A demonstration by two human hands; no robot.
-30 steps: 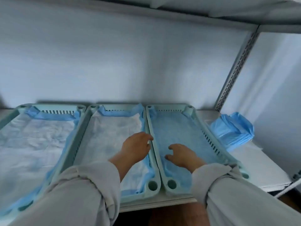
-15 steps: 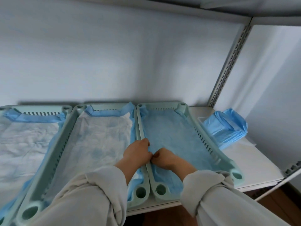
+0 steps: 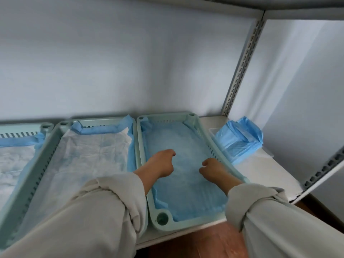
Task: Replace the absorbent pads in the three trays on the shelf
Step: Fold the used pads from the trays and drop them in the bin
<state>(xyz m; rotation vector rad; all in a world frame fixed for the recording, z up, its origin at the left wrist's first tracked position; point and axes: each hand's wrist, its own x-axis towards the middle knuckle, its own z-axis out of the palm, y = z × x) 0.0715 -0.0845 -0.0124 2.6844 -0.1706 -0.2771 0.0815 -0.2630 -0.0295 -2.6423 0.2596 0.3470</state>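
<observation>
My left hand [image 3: 161, 164] and right hand [image 3: 212, 169], fingers loosely curled, press the third tray's [image 3: 162, 223] pad [image 3: 186, 192] flat; all three trays look lined.

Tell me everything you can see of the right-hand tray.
The right-hand tray is pale green plastic, long and rectangular, with slotted side walls and round sockets at its corners. It lies flat on the shelf against the middle tray. A blue pad lines it, and both hands, left and right, rest on that pad.
</observation>
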